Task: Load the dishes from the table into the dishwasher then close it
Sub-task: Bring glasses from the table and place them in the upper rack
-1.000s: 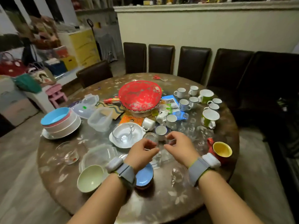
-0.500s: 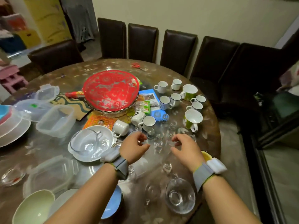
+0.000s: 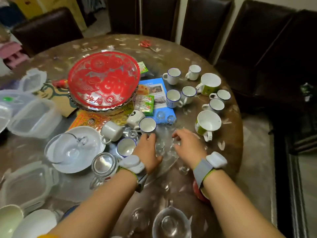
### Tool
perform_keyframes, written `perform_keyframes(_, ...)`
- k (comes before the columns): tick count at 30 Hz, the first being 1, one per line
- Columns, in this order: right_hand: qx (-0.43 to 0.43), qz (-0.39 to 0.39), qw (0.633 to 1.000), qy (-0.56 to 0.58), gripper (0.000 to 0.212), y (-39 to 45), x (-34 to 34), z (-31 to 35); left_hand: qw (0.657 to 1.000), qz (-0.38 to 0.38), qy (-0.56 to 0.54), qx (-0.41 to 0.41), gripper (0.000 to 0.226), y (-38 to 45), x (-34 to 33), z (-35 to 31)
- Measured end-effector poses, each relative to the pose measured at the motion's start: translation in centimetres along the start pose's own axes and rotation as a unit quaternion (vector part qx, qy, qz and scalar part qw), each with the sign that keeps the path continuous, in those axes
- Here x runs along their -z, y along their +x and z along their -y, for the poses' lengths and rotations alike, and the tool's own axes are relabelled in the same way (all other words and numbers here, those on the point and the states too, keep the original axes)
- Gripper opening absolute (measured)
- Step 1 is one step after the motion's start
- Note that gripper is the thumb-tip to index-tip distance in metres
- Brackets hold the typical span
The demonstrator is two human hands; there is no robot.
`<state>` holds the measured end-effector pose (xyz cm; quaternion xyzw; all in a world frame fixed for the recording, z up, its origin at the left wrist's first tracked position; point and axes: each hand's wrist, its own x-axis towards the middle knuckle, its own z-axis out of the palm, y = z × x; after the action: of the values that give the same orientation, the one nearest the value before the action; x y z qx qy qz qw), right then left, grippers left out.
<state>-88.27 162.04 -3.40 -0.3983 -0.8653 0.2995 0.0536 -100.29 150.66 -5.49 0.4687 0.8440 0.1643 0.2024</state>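
Near the front middle of the round surface [image 3: 171, 184], both hands reach in among a cluster of small clear glasses. The left hand [image 3: 148, 150] has its fingers curled around 1 small glass [image 3: 160, 146], thumb toward the near side. The right hand [image 3: 187, 146] pinches another small clear glass [image 3: 175, 144] with curled fingertips, though blur makes the exact hold hard to read. Both wrists wear grey bands with white blocks.

Just beyond the left hand stands a white blue-rimmed cup [image 3: 147, 124], and just to its left another such cup [image 3: 126, 147]. A white mug [image 3: 111, 131] lies tipped beside them, touching a white bowl [image 3: 80, 150] that holds a clear glass cup. A glass jar [image 3: 104, 164] sits beside the left wrist.

Past the right hand stands a green-and-white mug [image 3: 207, 124], with more white cups and a second green mug grouped behind it. A blue booklet [image 3: 154, 93] lies at the centre, 2 tiny glasses on its near edge.

Farther back, a big red patterned glass platter [image 3: 103, 82] rests tilted on papers. Clear plastic containers [image 3: 32, 115] sit to the left, a glass bowl [image 3: 171, 224] at the near edge, red scissors [image 3: 145, 44] at the far side. Dark chairs [image 3: 202, 19] ring the far rim.
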Motion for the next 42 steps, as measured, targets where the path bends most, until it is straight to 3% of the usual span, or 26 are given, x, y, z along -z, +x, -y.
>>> perform_keyframes(5, 0.035, 0.04, 0.999, 0.01, 0.029, 2.9, -0.1, -2.0, 0.998, -0.011, -0.008, 0.063, 0.078, 1.7, -1.7, -0.6)
perform_keyframes(12, 0.013, 0.03, 0.999, -0.029, 0.03, 7.7, 1.3, -5.5, 0.984, 0.055, 0.127, 0.114, 0.046, 4.8, -2.0, -1.8)
perform_keyframes(18, 0.025, 0.101, 0.992, -0.067, 0.062, 10.6, 1.5, -6.1, 0.976, 0.104, 0.113, 0.155, 0.043, 5.5, -3.4, -1.9)
perform_keyframes(24, 0.05, 0.183, 0.975, -0.112, 0.082, 12.6, -0.9, -5.6, 0.977, 0.082, 0.103, 0.167, 0.042, 5.9, -3.8, -1.8)
perform_keyframes(32, 0.065, 0.152, 0.977, -0.131, 0.052, 13.1, -3.2, -5.4, 0.983, 0.052, 0.06, 0.164, 0.038, 5.7, -3.9, -0.9)
perform_keyframes(38, 0.079, 0.119, 0.972, -0.186, 0.052, 12.8, -4.3, -5.1, 0.987, 0.023, 0.034, 0.153, 0.039, 5.3, -3.1, -1.2)
perform_keyframes(42, 0.071, 0.126, 0.982, -0.125, 0.036, 13.6, -3.9, -5.6, 0.99, 0.001, 0.014, 0.141, 0.04, 4.2, -2.1, -1.5)
